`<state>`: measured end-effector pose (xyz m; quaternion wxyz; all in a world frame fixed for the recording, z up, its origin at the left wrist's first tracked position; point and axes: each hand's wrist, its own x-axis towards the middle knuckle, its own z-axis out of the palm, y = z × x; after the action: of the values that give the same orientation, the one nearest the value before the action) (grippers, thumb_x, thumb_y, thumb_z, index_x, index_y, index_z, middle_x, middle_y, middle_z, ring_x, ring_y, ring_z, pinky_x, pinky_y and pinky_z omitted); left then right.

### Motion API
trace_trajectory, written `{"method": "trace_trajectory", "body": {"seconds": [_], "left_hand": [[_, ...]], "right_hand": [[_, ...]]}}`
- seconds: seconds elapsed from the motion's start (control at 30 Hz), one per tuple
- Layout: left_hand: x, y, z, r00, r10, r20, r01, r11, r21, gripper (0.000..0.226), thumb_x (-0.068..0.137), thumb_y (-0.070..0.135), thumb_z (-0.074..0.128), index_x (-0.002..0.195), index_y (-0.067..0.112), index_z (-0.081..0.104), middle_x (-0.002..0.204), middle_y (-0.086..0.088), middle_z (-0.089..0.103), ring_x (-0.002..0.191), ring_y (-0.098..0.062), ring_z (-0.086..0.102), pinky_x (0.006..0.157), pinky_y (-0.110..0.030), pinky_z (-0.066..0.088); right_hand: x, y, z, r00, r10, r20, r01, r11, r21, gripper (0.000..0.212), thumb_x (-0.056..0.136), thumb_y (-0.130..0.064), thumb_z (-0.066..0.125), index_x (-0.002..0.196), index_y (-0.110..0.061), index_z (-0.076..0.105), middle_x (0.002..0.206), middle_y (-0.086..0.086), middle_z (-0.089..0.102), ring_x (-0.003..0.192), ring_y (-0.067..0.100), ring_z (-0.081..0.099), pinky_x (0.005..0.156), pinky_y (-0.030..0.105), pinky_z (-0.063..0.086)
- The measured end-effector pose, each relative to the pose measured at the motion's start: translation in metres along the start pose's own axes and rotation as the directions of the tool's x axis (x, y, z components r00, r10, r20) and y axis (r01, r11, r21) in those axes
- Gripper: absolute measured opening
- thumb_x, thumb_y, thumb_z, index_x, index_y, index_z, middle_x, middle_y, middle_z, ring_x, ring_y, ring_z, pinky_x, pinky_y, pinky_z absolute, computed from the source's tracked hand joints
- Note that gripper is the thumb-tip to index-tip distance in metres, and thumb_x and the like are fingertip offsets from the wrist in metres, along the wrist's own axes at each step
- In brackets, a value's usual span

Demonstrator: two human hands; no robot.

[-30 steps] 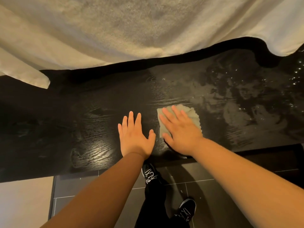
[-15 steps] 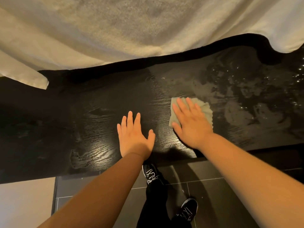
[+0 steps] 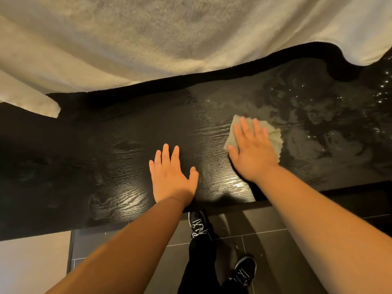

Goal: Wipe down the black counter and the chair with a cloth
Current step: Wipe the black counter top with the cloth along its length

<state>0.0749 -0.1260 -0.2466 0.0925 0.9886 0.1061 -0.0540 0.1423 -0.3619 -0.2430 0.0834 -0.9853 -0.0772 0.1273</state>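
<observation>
The black wood-grain counter [image 3: 106,155] runs across the middle of the view. A pale grey-green cloth [image 3: 273,134] lies flat on it right of centre, and my right hand [image 3: 252,149] presses down on it with fingers spread. My left hand [image 3: 171,177] rests flat on the bare counter near its front edge, fingers apart, holding nothing. The counter to the right of the cloth [image 3: 328,128] is wet and streaked, with shiny droplets. No chair is in view.
A large cream towel or sheet [image 3: 169,39] hangs over the back of the counter, one corner drooping at the left [image 3: 42,105]. Below the front edge are dark floor tiles [image 3: 265,240], my black shoes [image 3: 198,225] and a pale surface at the lower left [image 3: 31,262].
My right hand has slid the cloth to the right and slightly away from me, toward the wet patch. My left hand has stayed in place.
</observation>
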Motion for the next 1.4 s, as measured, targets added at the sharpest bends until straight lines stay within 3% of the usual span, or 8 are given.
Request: {"method": "trace_trajectory", "body": {"seconds": [0.23,0.5,0.67,0.8,0.93,1.1,1.3,1.4], "left_hand": [[0.001,0.001,0.0,1.0,0.0,0.007,0.0,1.0,0.013,0.083,0.093,0.063,0.036,0.166,0.026,0.023,0.176,-0.006,0.012,0.162,-0.031,0.007,0.131,-0.054,0.008],[-0.001,-0.001,-0.001,1.0,0.01,0.011,-0.01,1.0,-0.011,0.082,0.096,0.062,0.038,0.167,0.026,0.021,0.177,-0.005,0.01,0.163,-0.029,0.003,0.131,-0.054,0.006],[-0.002,-0.002,0.001,1.0,0.022,0.004,-0.022,1.0,-0.011,0.082,0.097,0.062,0.036,0.168,0.026,0.018,0.177,-0.003,0.006,0.163,-0.027,-0.001,0.131,-0.055,0.005],[-0.001,-0.002,0.0,1.0,0.028,0.01,-0.028,1.0,-0.011,0.082,0.097,0.062,0.037,0.168,0.025,0.019,0.177,-0.004,0.007,0.163,-0.028,0.0,0.131,-0.055,0.004],[0.0,-0.002,0.0,0.999,0.018,0.027,-0.018,1.0,-0.023,0.083,0.096,0.061,0.038,0.168,0.025,0.018,0.177,-0.004,0.005,0.163,-0.028,-0.001,0.131,-0.055,0.002],[0.001,-0.002,-0.004,0.996,0.028,0.082,-0.026,1.0,-0.015,0.083,0.099,0.062,0.035,0.169,0.025,0.009,0.178,-0.004,-0.004,0.163,-0.028,-0.008,0.131,-0.054,-0.004],[0.003,-0.007,-0.012,0.988,0.054,0.145,-0.047,0.998,-0.05,0.082,0.1,0.061,0.038,0.169,0.026,0.011,0.177,-0.005,-0.007,0.163,-0.028,-0.011,0.129,-0.054,-0.01],[0.018,-0.01,-0.017,0.972,0.163,0.17,-0.162,0.987,-0.019,0.082,0.1,0.06,0.043,0.168,0.029,0.011,0.177,-0.007,-0.006,0.162,-0.029,-0.011,0.13,-0.053,-0.01]], "right_hand": [[-0.038,-0.009,0.014,0.947,-0.314,0.073,0.317,0.948,-0.025,0.076,0.101,-0.06,0.029,0.166,-0.023,0.018,0.174,0.0,0.01,0.161,0.03,0.003,0.13,0.051,0.005],[0.055,-0.028,-0.012,0.996,0.01,0.09,-0.011,1.0,0.009,0.072,0.106,-0.053,0.018,0.166,-0.023,-0.009,0.173,0.001,-0.016,0.158,0.033,-0.018,0.127,0.051,-0.009],[-0.021,-0.049,0.01,0.959,-0.276,0.061,0.278,0.96,-0.031,0.074,0.101,-0.053,0.027,0.167,-0.021,0.016,0.175,0.004,0.008,0.16,0.035,0.001,0.128,0.056,0.008],[-0.029,-0.037,0.016,0.915,-0.392,0.098,0.398,0.916,-0.053,0.074,0.1,-0.057,0.033,0.166,-0.024,0.021,0.174,-0.002,0.01,0.161,0.028,0.002,0.13,0.05,0.006],[0.024,-0.031,0.004,0.949,-0.308,0.074,0.312,0.949,-0.054,0.077,0.098,-0.061,0.028,0.166,-0.026,0.019,0.174,-0.001,0.012,0.161,0.029,0.004,0.128,0.054,0.011],[0.054,-0.054,-0.011,0.988,-0.103,0.117,0.102,0.995,0.01,0.073,0.107,-0.05,0.029,0.167,-0.022,-0.001,0.174,0.001,-0.011,0.159,0.031,-0.013,0.129,0.052,-0.004],[-0.029,-0.058,0.008,0.95,-0.262,0.171,0.269,0.963,-0.019,0.073,0.105,-0.058,0.027,0.167,-0.027,0.005,0.175,0.0,-0.004,0.16,0.032,-0.008,0.129,0.056,0.006],[-0.003,-0.051,0.0,0.945,-0.26,0.199,0.276,0.96,-0.053,0.074,0.103,-0.064,0.021,0.167,-0.032,0.001,0.175,-0.004,-0.007,0.16,0.03,-0.007,0.128,0.056,0.005]]}}
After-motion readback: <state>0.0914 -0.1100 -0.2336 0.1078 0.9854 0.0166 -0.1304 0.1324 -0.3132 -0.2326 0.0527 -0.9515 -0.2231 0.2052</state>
